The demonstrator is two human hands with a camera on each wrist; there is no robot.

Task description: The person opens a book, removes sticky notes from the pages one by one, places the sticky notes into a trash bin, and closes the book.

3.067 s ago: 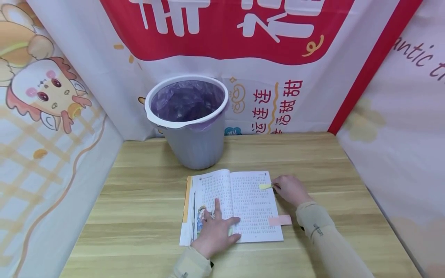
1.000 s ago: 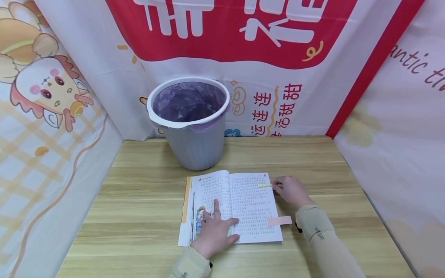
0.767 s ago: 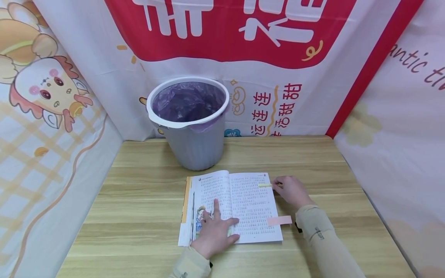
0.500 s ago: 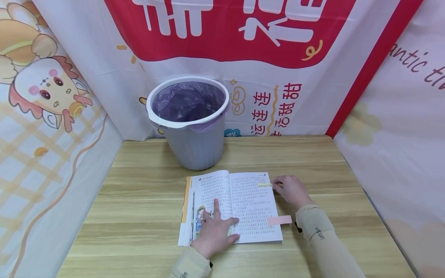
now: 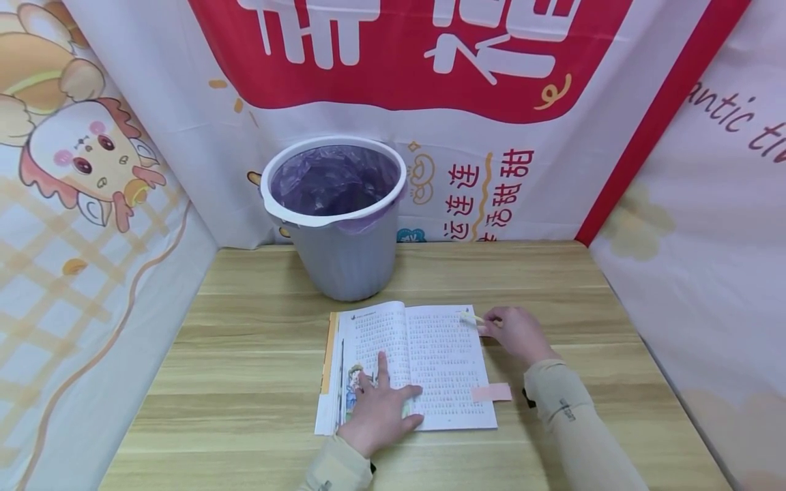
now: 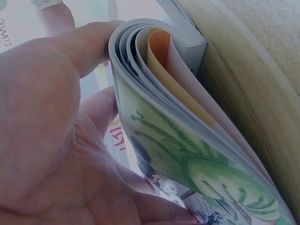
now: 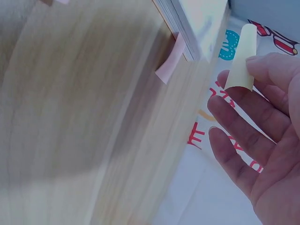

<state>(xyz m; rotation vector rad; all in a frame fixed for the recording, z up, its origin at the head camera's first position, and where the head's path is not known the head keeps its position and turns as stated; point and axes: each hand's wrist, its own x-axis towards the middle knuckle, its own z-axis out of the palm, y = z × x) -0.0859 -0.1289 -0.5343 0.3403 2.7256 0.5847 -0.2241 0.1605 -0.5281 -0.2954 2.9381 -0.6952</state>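
An open book (image 5: 445, 368) with printed pages lies on the wooden table. My left hand (image 5: 379, 412) rests on its left page near the fold, fingers spread; the left wrist view shows the curved pages (image 6: 159, 112) beside this hand. Off the right page's upper edge, my right hand (image 5: 516, 331) pinches a pale yellow sticky strip (image 7: 244, 58) between thumb and index finger, the other fingers loosely bent. In the right wrist view the strip appears apart from the book. A pink sticky strip (image 5: 491, 393) sticks out from the right page's lower edge.
A grey bin (image 5: 350, 262) with a purple liner (image 5: 334, 177) stands behind the book, against the printed cloth backdrop (image 5: 522, 184). Cloth also hangs along the left and right sides of the table (image 5: 233, 327).
My right hand has lifted slightly, and the yellow strip in it has shifted up and tilted. The right page's edge and the pink strip have moved slightly left. My left hand stays put.
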